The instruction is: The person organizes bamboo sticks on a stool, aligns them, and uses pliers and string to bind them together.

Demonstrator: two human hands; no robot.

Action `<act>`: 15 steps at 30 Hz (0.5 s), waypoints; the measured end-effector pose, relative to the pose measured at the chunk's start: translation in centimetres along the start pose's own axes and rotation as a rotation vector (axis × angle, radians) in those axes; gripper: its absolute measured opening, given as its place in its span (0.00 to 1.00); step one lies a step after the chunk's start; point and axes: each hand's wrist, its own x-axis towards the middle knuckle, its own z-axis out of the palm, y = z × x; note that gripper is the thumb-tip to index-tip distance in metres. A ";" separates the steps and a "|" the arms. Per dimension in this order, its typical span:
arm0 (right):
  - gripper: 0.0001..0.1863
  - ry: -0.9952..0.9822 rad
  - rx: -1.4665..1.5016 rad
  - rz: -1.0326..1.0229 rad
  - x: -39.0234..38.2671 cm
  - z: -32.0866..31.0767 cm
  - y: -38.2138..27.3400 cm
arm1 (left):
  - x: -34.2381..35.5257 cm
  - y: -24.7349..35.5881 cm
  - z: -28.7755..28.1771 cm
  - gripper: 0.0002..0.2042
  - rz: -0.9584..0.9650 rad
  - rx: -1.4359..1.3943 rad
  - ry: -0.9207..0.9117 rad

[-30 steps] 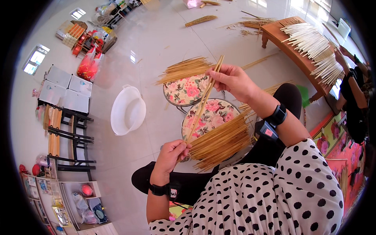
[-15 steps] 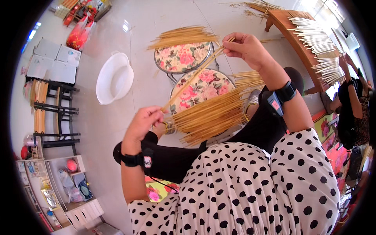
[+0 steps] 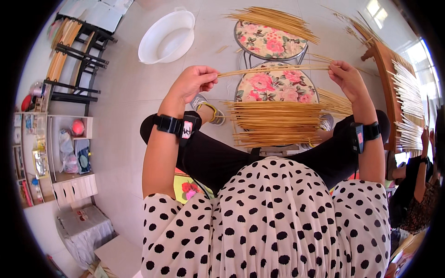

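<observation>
A few thin tan sticks (image 3: 273, 69) stretch level between my two hands, above the nearer stool. My left hand (image 3: 193, 83) pinches their left ends. At the other end the fingertips of my right hand (image 3: 346, 79) are closed on them. Below lies a wide row of sticks (image 3: 278, 121) on the near part of the flower-patterned stool (image 3: 278, 88). Another bunch of sticks (image 3: 336, 103) sticks out to the right of that stool, near my shoe.
Another flowered stool (image 3: 271, 39) stands beyond, bearing a stick pile (image 3: 278, 22). A white basin (image 3: 168, 38) is at the far left. To the right, a wooden bench (image 3: 385, 88) carries pale sticks (image 3: 408, 92), with another person's arm (image 3: 421, 171) beside it. Shelves (image 3: 69, 153) line the left.
The sticks have gone from a steep slant to nearly level. My left hand has risen and my right hand has moved right and lower. The whole view has turned.
</observation>
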 end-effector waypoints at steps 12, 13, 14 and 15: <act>0.09 -0.137 -0.355 0.164 1.2 -0.4 2.7 | 3.0 -2.7 0.5 0.07 -0.126 0.325 0.018; 0.09 -0.161 -0.416 0.183 1.4 -0.6 2.9 | 3.4 -3.0 0.5 0.07 -0.133 0.341 -0.006; 0.09 -0.178 -0.439 0.201 1.6 -0.9 3.2 | 3.7 -3.4 0.5 0.06 -0.139 0.357 -0.031; 0.10 -0.185 -0.460 0.220 1.7 -1.2 3.6 | 4.2 -3.9 0.6 0.06 -0.141 0.366 -0.046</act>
